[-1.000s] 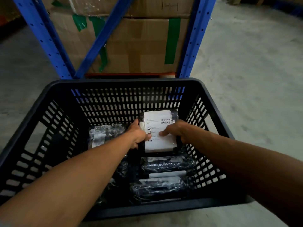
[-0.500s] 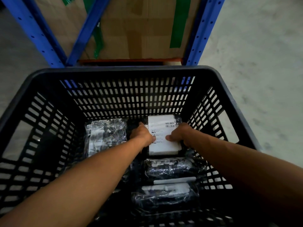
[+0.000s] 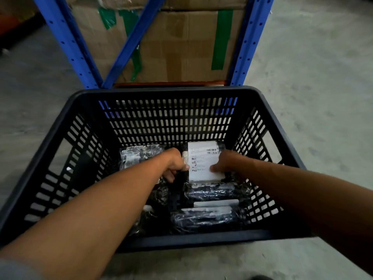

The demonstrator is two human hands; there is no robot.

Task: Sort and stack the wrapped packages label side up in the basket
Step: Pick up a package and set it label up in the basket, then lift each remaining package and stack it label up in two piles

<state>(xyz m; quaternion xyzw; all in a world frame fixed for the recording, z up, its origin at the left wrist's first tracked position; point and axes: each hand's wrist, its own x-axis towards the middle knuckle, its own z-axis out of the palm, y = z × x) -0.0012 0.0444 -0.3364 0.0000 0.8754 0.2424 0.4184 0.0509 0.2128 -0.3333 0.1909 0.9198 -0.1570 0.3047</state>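
Two bare hands reach down into a black slotted basket [image 3: 182, 92] and meet on one wrapped package [image 3: 203, 161] at the far right of its floor. The left hand [image 3: 173, 163] curls over the package's left edge, thumb on the white label and fingers bent below; the right hand [image 3: 224, 163] grips the right edge, thumb lying flat on the label's near corner. The package faces label up, barcode toward the far right corner, and lies close to the basket's far wall.

Just near of it, in the right half of the basket, two more dark packages in clear wrap lie one behind the other: a middle one [image 3: 216, 194] with a white strip along its near side, and a nearest one [image 3: 203, 218] close to the near wall. On the far left, another wrapped package [image 3: 139, 156] lies partly behind the left wrist. More wrapped bundles sit under the left forearm, too hidden to tell apart.

Beyond the basket stand the blue uprights and slanted brace of a shelf rack [image 3: 245, 49], with a big cardboard box [image 3: 179, 43] taped in green behind them. Grey concrete floor [image 3: 314, 81] spreads to both sides.
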